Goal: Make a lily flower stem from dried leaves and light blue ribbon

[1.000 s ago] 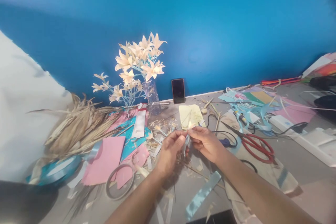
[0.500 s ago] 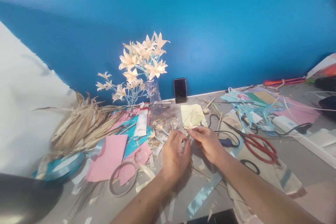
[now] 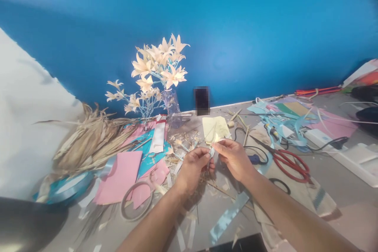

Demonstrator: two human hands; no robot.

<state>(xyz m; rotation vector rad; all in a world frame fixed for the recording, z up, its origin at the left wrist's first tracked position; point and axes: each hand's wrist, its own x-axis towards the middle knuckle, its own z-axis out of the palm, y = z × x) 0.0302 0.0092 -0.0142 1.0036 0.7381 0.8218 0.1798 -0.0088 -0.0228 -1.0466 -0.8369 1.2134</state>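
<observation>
At the middle of the worktable, my left hand (image 3: 193,165) and my right hand (image 3: 234,157) meet, fingertips almost touching. Between them is a small handmade flower with a pale cream head (image 3: 217,138) and a light blue ribbon-wrapped stem (image 3: 212,152). My left thumb and fingers pinch the stem. My right fingers are closed just below the head, hiding part of it. Several little cream flowers (image 3: 180,143) lie left of my hands. A yellowish sheet (image 3: 213,126) is just beyond them.
Bottles of cream flowers, including a clear bottle (image 3: 173,110), stand by the blue wall. Red-handled scissors (image 3: 291,165) and a blue-handled corded tool (image 3: 254,160) lie right. Left are a tape roll (image 3: 123,202), pink paper (image 3: 121,177) and dried husks (image 3: 82,141). A blue ribbon strip (image 3: 228,218) lies in front.
My left hand has turned and shifted slightly left, its fingers now pinching the blue stem more visibly. My right hand stays close to the flower head. The view has drifted a little.
</observation>
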